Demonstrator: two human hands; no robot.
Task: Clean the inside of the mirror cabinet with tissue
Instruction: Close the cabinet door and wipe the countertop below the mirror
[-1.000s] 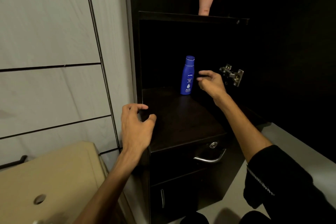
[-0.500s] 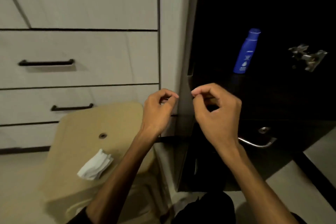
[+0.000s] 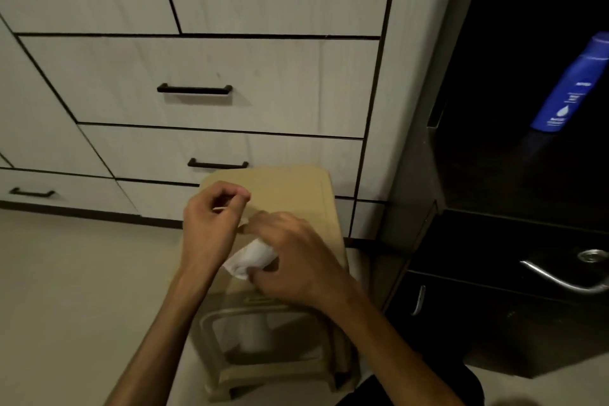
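Note:
A crumpled white tissue lies on the top of a beige plastic stool. My right hand is over it, with thumb and fingers curled round the tissue's right side. Just left of it hovers my left hand, its fingers curled in with nothing visible in them. At the right edge is the dark open cabinet, and a blue lotion bottle stands on its shelf.
White drawers with black handles fill the wall behind the stool. A white cylinder shows under the stool. Below the cabinet shelf are dark doors with a silver lever handle. Pale floor lies to the left.
My view has swung left and down from the cabinet to the stool. Both hands have dropped to the stool top, and my right hand has closed on the tissue.

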